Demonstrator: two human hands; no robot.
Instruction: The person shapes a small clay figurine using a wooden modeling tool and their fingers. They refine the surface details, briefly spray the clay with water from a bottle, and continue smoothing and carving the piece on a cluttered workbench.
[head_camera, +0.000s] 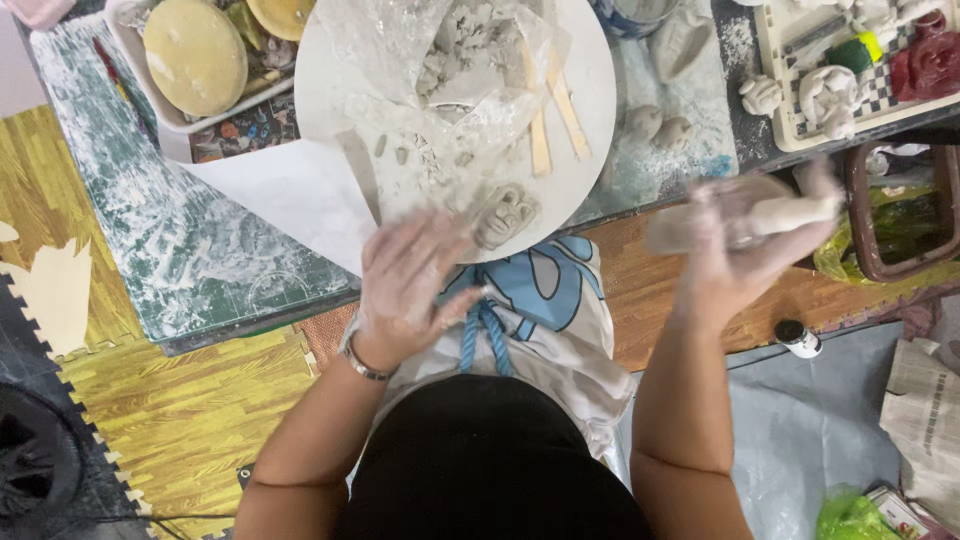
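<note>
I've got my right hand (745, 255) closed around a pale roll of clay (790, 212) — blurred, out beyond the table's edge. My left hand (410, 285) hangs open and empty, fingers spread, just below the round white board (590, 90). A small shaped clay face (505, 213) already lies on the board's near edge; the roll looks unformed — shaping it remains, I'd judge.

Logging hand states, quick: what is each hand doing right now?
Left hand: open, fingers spread, holding nothing, beside the clay face piece.
Right hand: closed on a pale clay roll; motion-blurred.
</note>
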